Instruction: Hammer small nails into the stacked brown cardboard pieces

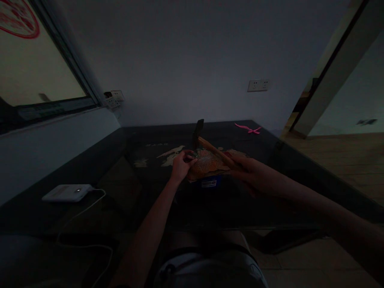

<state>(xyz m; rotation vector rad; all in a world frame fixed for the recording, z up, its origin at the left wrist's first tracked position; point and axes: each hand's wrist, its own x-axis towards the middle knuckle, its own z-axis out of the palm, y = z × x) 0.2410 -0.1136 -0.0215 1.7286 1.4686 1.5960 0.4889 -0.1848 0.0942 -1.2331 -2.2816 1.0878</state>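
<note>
Right hand: closed around the lower end of the handle, clamped on the hammer; the hand (pixel 247 170) sits just right of the slab, back of the hand upward, its forearm slanting in from the near right.
Hammer: a brown wooden-handled hammer with a dark metal head (pixel 217 153), the handle slanting across the far right part of the slab, the head beyond the slab's far left edge; whether it touches anything is unclear.
Left hand: at the slab's left edge, forearm reaching forward from the near left, fingers curled; the thumb and forefinger of this hand (pixel 181 164) are bent toward each other, but I cannot tell whether they pinch anything.
Slab: a rough, speckled orange-brown piece with a ragged near edge (pixel 208 165), between the two hands.
Blue box: a small blue box with a white printed label (pixel 218 181), directly under the slab's near side.
Tabletop: a glossy black table (pixel 144 204) around the slab, with pale irregular patches (pixel 172 156) to its left.
Pink strip: a thin, crossed pink strip (pixel 248 129), beyond the slab to the right.
White device: a flat white rectangular device with a white cable (pixel 67 193), well left of the slab and nearer the person.
</note>
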